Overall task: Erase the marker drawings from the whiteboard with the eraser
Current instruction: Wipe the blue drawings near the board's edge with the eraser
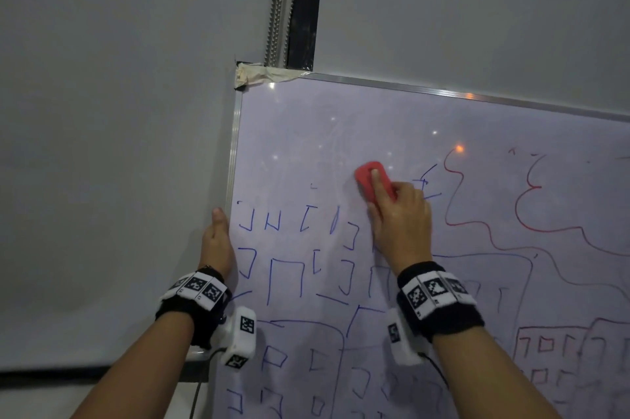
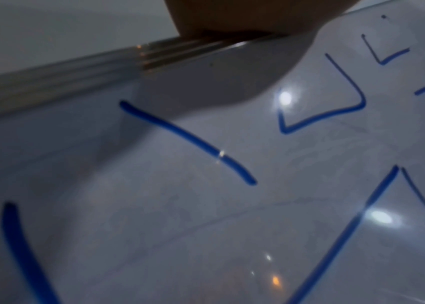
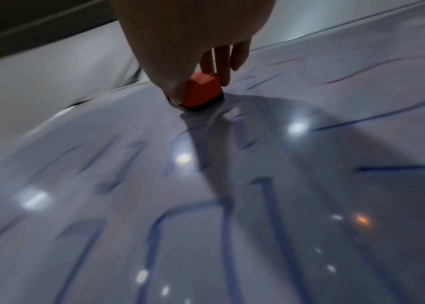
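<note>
- The right hand (image 1: pixel 400 220) grips the red eraser (image 1: pixel 373 181), fingers curled over its back and sides, and presses its dark pad flat on the whiteboard (image 1: pixel 392 118).
- The eraser sits in the upper-left part of the board, its long axis tilted up and to the left, in line with the forearm.
- The nearest remaining marks, a few short blue strokes (image 1: pixel 428 183), lie just right of the grip; rows of blue squares (image 1: pixel 286 277) run below and to the left, and red wavy lines (image 1: pixel 456 193) lie further right.
- Judging by this, the next swipe goes right or down, and most of the drawing is not yet erased.
- The left hand (image 1: pixel 216 244) lies open with straight fingers along the board's metal left edge (image 1: pixel 233 152), apparently steadying it.
- The board is glossy, with lamp reflections, and looks smeared above the eraser.
- It leans against a plain grey wall (image 1: pixel 112 111); tape (image 1: pixel 259 75) covers its top-left corner.
</note>
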Demonstrator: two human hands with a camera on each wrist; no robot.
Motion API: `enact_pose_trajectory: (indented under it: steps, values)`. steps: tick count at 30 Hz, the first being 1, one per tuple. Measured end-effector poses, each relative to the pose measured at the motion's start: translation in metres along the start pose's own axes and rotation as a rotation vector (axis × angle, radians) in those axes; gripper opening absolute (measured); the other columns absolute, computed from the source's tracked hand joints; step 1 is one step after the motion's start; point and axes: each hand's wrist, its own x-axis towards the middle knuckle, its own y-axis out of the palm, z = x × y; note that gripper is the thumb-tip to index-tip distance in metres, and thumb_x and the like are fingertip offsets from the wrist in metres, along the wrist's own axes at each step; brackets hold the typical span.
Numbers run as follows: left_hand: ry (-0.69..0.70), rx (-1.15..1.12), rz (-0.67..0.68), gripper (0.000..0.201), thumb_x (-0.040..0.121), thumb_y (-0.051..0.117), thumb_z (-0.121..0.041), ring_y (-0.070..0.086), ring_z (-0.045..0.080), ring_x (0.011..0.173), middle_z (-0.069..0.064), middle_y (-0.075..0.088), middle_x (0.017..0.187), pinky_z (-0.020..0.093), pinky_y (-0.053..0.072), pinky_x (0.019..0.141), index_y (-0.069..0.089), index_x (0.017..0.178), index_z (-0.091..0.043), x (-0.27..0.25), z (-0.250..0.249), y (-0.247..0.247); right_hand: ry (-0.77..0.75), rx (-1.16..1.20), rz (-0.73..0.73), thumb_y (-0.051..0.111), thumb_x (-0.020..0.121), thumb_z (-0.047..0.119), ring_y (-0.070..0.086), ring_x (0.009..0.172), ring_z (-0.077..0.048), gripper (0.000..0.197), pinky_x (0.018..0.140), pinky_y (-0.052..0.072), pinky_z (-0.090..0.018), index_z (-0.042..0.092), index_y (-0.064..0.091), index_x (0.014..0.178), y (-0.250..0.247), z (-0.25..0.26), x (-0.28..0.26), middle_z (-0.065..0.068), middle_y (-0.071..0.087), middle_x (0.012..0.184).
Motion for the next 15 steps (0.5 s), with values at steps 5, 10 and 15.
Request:
enact_pose_trajectory:
  steps: [5,10,15]
  values:
    - [-0.014,0.003,-0.015,0.061,0.101,0.021,-0.044,0.033,0.021,0.135,0.013,0.037,0.147,0.021,0.022,0.102,0.035,0.142,-0.001,0.000,0.000,0.001,0.432,-0.006,-0.122,0.059,0.089,0.023,0.046,0.100,-0.041,0.062,0.083,0.042,-0.048,0.020,0.032,0.144,-0.018,-0.036,0.009,-0.027,0.045,0.111]
    - [-0.017,0.000,-0.004,0.061,0.101,0.020,-0.044,0.032,0.022,0.136,0.013,0.036,0.147,0.026,0.021,0.109,0.034,0.142,-0.001,-0.001,-0.001,0.000,-0.011,-0.128,-0.025,0.074,0.077,0.015,0.052,0.077,-0.040,0.068,0.065,0.047,-0.046,0.010,0.043,0.137,-0.012,-0.040,-0.001,-0.027,0.054,0.092]
    - [-0.019,-0.003,-0.001,0.063,0.100,0.019,-0.046,0.032,0.022,0.136,0.012,0.036,0.148,0.029,0.021,0.110,0.033,0.142,-0.002,0.001,-0.001,0.001,0.432,0.007,-0.138,0.057,0.090,0.025,0.046,0.099,-0.039,0.058,0.079,0.043,-0.048,0.019,0.033,0.143,-0.010,-0.040,0.002,-0.023,0.046,0.107]
